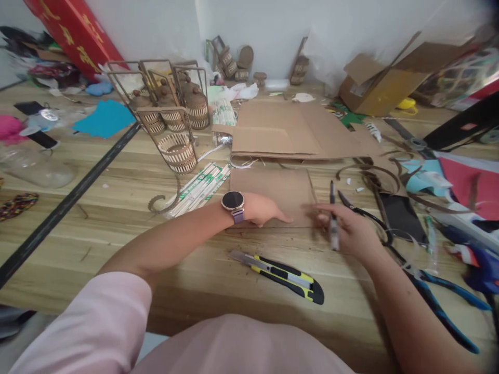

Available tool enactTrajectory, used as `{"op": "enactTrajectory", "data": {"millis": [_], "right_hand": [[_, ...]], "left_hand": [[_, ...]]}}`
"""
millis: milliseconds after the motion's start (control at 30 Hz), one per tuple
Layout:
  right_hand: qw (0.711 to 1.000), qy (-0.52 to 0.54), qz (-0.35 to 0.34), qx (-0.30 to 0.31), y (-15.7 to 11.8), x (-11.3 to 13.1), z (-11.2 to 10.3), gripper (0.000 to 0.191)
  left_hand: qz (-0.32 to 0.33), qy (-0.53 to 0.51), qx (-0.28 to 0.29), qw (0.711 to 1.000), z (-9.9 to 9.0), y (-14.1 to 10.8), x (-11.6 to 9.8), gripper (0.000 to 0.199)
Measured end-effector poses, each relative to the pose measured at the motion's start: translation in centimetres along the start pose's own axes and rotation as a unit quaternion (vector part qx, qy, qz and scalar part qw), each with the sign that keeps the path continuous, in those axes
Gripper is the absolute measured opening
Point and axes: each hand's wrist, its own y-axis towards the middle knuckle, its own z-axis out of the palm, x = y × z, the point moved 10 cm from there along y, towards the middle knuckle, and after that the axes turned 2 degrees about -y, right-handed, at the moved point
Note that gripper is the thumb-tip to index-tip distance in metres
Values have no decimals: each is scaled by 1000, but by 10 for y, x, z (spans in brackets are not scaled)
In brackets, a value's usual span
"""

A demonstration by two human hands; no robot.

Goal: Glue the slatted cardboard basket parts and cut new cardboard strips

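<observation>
My left hand [267, 209], with a watch [233, 200] on its wrist, lies on a rectangular piece of cardboard [273, 182]. One finger stretches to the right; the others are partly hidden under the hand. At the cardboard's right edge, my right hand [349, 223] grips a pen [333, 223] with a dark upper end, held nearly upright. Motion blurs these fingertips a little. In front of the cardboard, a yellow and black utility knife [288, 278] rests on the table with its blade end to the left.
Larger cardboard sheets [280, 124] lie beyond. Several small bamboo baskets [177, 150] stand at back left, near wrapped sticks [202, 187]. Black scissors [366, 215] and blue-handled pliers [432, 291] lie on the right. An opened cardboard box [382, 83] is at back right.
</observation>
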Motion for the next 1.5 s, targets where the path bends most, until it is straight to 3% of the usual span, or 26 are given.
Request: {"op": "enactTrajectory", "data": {"millis": [100,200,567,900,1500], "right_hand": [[997,6,-45,60,0,5,22,17],[996,2,-57,68,0,3,28,15],[992,-32,-90,77,-3,4,27,12],[992,-37,-87,78,-3,3,28,11],[994,-26,-65,83,-3,-2,29,14]], "left_hand": [[4,52,22,998,5,-6,-5,76],[1,65,25,998,9,-13,-6,73],[2,98,4,995,7,-22,-9,67],[-19,94,14,995,5,-26,-9,67],[-1,92,-6,996,8,-20,-7,66]]}}
